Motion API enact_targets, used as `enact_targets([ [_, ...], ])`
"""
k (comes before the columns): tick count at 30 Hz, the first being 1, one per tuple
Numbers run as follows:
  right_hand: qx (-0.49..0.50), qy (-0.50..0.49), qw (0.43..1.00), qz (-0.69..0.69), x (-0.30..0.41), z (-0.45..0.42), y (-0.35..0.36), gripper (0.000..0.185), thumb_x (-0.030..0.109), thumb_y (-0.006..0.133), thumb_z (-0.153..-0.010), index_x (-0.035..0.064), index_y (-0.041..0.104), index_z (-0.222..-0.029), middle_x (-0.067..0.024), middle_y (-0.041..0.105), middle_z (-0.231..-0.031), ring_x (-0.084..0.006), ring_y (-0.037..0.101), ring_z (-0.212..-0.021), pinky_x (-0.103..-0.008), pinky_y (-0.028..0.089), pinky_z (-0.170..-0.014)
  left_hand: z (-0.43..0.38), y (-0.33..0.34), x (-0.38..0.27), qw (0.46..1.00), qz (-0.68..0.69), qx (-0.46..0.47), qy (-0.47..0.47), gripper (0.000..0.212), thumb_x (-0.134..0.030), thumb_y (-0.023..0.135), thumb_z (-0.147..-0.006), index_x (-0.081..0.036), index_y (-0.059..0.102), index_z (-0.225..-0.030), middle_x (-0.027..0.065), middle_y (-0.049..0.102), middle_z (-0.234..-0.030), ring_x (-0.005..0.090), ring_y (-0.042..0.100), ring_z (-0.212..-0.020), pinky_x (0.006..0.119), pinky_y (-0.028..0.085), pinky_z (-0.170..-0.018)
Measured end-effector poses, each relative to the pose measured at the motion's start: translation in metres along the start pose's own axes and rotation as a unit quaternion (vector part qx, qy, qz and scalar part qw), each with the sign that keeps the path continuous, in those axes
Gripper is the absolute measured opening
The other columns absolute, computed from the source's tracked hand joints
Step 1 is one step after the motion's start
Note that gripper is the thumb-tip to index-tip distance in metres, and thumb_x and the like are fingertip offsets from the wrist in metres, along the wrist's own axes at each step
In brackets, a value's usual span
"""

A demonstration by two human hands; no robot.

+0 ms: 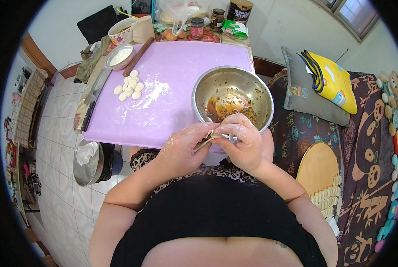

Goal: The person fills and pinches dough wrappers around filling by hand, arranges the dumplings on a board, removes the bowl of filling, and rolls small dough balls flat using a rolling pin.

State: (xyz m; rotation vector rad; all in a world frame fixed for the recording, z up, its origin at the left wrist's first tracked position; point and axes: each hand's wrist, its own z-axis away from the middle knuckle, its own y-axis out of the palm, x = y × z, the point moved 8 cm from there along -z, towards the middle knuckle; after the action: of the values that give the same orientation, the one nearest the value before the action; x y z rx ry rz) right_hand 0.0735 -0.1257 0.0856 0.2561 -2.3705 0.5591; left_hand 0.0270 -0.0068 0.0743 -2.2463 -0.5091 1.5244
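Observation:
Between my two hands is a dumpling wrapper (204, 143) folded over filling, its upper edge pinched together. My left hand (185, 147) cups it from the left, with flour on the skin. The fingertips and thumb of my right hand (240, 142) press the wrapper's edge at its right end. Just beyond my hands stands a steel bowl (265, 90) with minced filling (234, 108) and brown liquid low in it. Several small dough pieces (129, 86) lie on the floured purple mat (182, 66), left of the bowl.
A rolling pin (138, 56), a bowl of flour (120, 56) and a cleaver (94, 96) lie along the mat's left side. Jars (197, 28) and eggs (171, 36) stand at the back. Rows of dumplings (326, 198) rest on a round wooden board (319, 163) on the sofa at right.

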Motion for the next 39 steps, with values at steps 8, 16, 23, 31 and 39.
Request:
enact_targets([
  [8, -0.003, -0.049, 0.999, 0.016, 0.003, 0.004, -0.001, 0.017, 0.005, 0.073, -0.07, 0.0041, 0.067, -0.086, -0.0089, 0.06, -0.08, -0.0239, 0.058, -0.075, -0.0323, 0.047, -0.069, 0.004, 0.012, 0.023, 0.945, 0.29, -0.004, -0.152, 0.042, -0.001, 0.059, -0.085, 0.001, 0.048, -0.125, 0.0109, 0.061, -0.113, 0.0191, 0.06, -0.103, 0.03, 0.049, -0.088],
  [16, -0.018, 0.015, 0.999, 0.042, -0.002, 0.004, 0.0, 0.016, 0.003, 0.072, -0.07, 0.0049, 0.068, -0.085, -0.0089, 0.059, -0.083, -0.0234, 0.057, -0.079, -0.0324, 0.046, -0.068, 0.013, 0.027, 0.044, 0.881, 0.424, -0.021, -0.208, 0.043, -0.002, 0.057, -0.088, 0.0, 0.045, -0.129, 0.0094, 0.061, -0.112, 0.0125, 0.059, -0.1, 0.027, 0.048, -0.088],
  [23, -0.004, 0.007, 0.999, 0.036, -0.001, 0.006, 0.002, 0.017, 0.004, 0.072, -0.069, 0.0065, 0.069, -0.086, -0.0096, 0.058, -0.083, -0.0249, 0.057, -0.079, -0.0332, 0.047, -0.071, 0.006, 0.013, 0.017, 0.998, 0.037, 0.007, -0.058, 0.044, -0.004, 0.057, -0.082, -0.004, 0.051, -0.126, 0.0188, 0.064, -0.106, 0.0289, 0.063, -0.099, 0.035, 0.051, -0.081],
  [31, -0.017, -0.002, 1.0, 0.007, -0.005, 0.018, 0.001, 0.014, 0.003, 0.072, -0.071, 0.0041, 0.068, -0.085, -0.0098, 0.06, -0.087, -0.0251, 0.058, -0.081, -0.0329, 0.047, -0.071, 0.015, 0.032, 0.037, 0.938, 0.312, -0.003, -0.153, 0.041, -0.006, 0.054, -0.09, 0.0, 0.045, -0.13, 0.0122, 0.059, -0.118, 0.0177, 0.06, -0.104, 0.03, 0.05, -0.086],
  [39, -0.014, -0.001, 0.998, 0.061, 0.001, 0.009, 0.01, 0.013, 0.002, 0.071, -0.072, 0.0044, 0.068, -0.085, -0.0083, 0.06, -0.086, -0.0253, 0.057, -0.079, -0.0334, 0.046, -0.068, 0.015, 0.037, 0.048, 0.929, 0.347, 0.006, -0.13, 0.039, -0.007, 0.043, -0.097, 0.001, 0.039, -0.135, 0.0112, 0.054, -0.125, 0.0181, 0.054, -0.112, 0.033, 0.046, -0.094],
])
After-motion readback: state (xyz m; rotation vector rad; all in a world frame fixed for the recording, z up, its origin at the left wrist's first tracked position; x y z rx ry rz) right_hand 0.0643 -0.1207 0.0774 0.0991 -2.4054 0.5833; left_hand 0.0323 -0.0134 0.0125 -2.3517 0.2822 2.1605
